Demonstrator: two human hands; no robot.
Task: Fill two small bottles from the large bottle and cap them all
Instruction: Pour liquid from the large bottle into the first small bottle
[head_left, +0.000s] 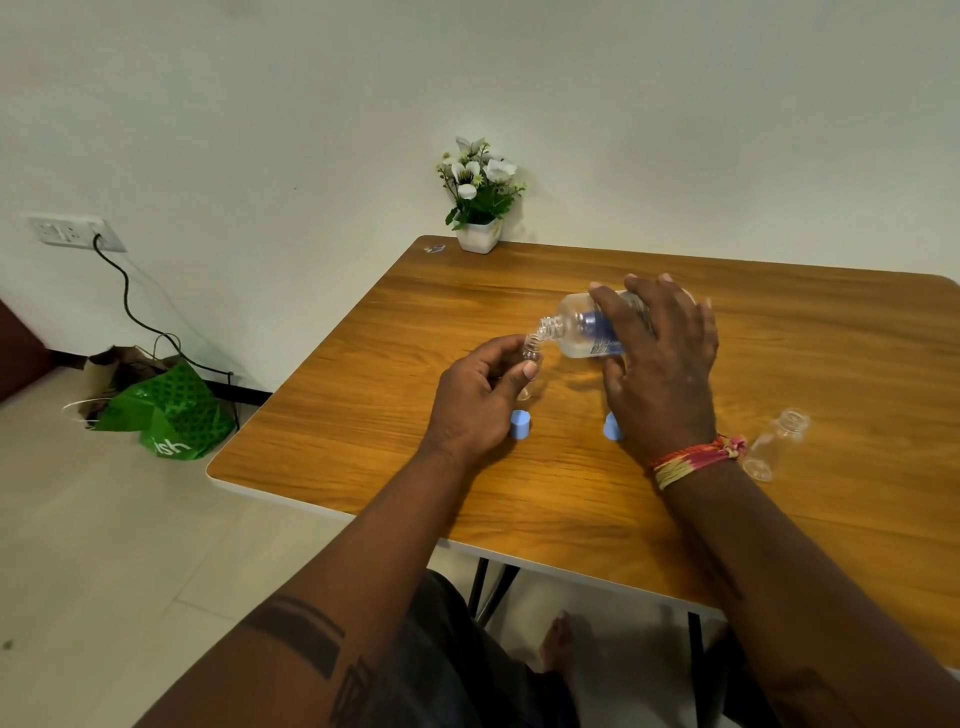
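My right hand (660, 364) grips the large clear bottle (576, 330) with a blue label, tipped on its side with its uncapped mouth pointing left. That mouth touches the neck of a small clear bottle (531, 353), which my left hand (478, 395) holds upright just above the wooden table (363, 415). A second small bottle (776, 441), uncapped, stands on the table to the right of my right wrist. One blue cap (520, 424) lies below my left hand. Another blue cap (612, 427) shows partly behind my right hand.
A white pot of artificial flowers (480, 197) stands at the table's far edge against the wall. On the floor at the left lie a green bag (166, 415) and a black cable running up to a wall socket (72, 231). My legs are under the table.
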